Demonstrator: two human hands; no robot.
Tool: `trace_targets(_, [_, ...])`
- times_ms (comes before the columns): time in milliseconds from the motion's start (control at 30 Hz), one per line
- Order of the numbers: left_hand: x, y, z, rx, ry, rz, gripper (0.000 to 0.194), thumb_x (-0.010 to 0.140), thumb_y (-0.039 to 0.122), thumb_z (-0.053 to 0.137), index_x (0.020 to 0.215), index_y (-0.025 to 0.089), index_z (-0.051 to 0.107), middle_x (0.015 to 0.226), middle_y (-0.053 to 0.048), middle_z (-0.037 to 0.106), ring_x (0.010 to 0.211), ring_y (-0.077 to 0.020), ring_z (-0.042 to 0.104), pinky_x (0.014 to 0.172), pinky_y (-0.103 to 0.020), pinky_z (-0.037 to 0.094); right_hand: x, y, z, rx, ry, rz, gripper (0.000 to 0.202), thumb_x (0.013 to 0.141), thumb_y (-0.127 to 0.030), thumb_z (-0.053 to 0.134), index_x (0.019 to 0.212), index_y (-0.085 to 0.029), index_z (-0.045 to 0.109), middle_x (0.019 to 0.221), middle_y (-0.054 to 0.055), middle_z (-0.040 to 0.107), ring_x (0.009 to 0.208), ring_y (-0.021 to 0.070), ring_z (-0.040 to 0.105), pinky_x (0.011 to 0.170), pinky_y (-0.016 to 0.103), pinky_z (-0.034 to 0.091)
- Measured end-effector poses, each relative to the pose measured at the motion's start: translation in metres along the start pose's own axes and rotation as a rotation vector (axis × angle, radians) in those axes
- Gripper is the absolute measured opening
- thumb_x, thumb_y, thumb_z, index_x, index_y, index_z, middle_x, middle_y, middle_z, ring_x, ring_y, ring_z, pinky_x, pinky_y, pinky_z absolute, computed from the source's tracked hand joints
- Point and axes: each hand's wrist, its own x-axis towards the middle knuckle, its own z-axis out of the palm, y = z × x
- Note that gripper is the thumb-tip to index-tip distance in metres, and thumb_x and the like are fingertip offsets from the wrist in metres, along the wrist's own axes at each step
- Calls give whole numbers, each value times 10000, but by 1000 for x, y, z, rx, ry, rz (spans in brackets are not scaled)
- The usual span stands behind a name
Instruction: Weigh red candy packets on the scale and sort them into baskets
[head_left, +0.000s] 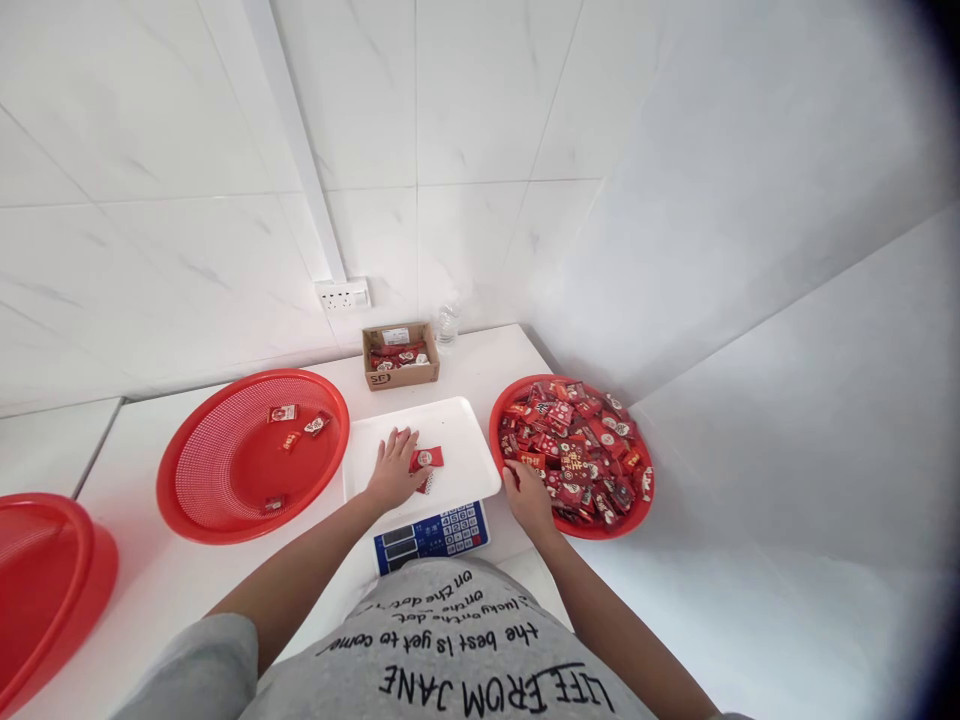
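Observation:
My left hand [395,472] lies palm down on the white scale tray [465,430], fingers spread. Beside it and partly under it are a few small red packets [427,458]. At the near left rim of a red basket [641,510], my right hand [529,500] has its fingers curled in. What they close on, if anything, is hidden. That basket is heaped with red printed packets [574,470]. Below the tray shows the scale's blue keypad panel [431,537].
A red mesh basket [330,400] with a few packets stands left of the tray. Another red basket [97,560] is at the far left. Behind the tray are a cardboard box [405,376] of packets and a clear plastic bottle [448,325], near the tiled wall.

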Motion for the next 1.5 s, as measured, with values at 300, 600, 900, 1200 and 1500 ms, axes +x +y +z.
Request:
trace_targets(300, [-1, -13, -12, 93, -147, 376, 695, 801, 518, 492, 1398, 236, 276, 1474, -72, 274, 1378, -246, 129, 1109, -469, 96, 1, -1, -1, -9, -7, 8, 380, 870, -344, 330, 1068, -166, 601, 1086, 102, 612, 1035, 222, 529, 912, 356, 389])
trace_targets(600, [-3, 5, 6, 113, -45, 167, 549, 868, 468, 400, 1363, 233, 360, 1484, -113, 232, 1375, -302, 97, 1087, -509, 135, 1, -1, 0, -12, -4, -10, 369, 868, -324, 335, 1057, -154, 604, 1064, 108, 620, 1016, 214, 538, 911, 349, 392])
trace_targets(900, [-3, 12, -7, 59, -80, 154, 456, 918, 319, 297, 1366, 246, 344, 1491, -49, 232, 1376, -297, 91, 1084, -528, 143, 1, 0, 0, -26, -10, 1, 378, 869, -335, 339, 1068, -146, 599, 1077, 107, 614, 1019, 214, 536, 899, 346, 400])
trace_targets(1200, [-5, -8, 3, 55, -100, 250, 524, 902, 457, 321, 1357, 200, 369, 1486, -101, 229, 1374, -289, 116, 1095, -485, 183, 0, 0, 1, -25, 2, -11, 360, 871, -320, 342, 1055, -157, 604, 1064, 95, 624, 1014, 204, 537, 912, 338, 392])
trace_targets(1500, [-14, 20, 15, 64, 16, 33, 604, 887, 485, 333, 1393, 157, 288, 1494, -127, 193, 1374, -314, 89, 1080, -539, 147, 0, 0, 0, -37, 2, 5, 356, 870, -323, 349, 1065, -168, 603, 1073, 89, 620, 1022, 204, 539, 895, 333, 401])
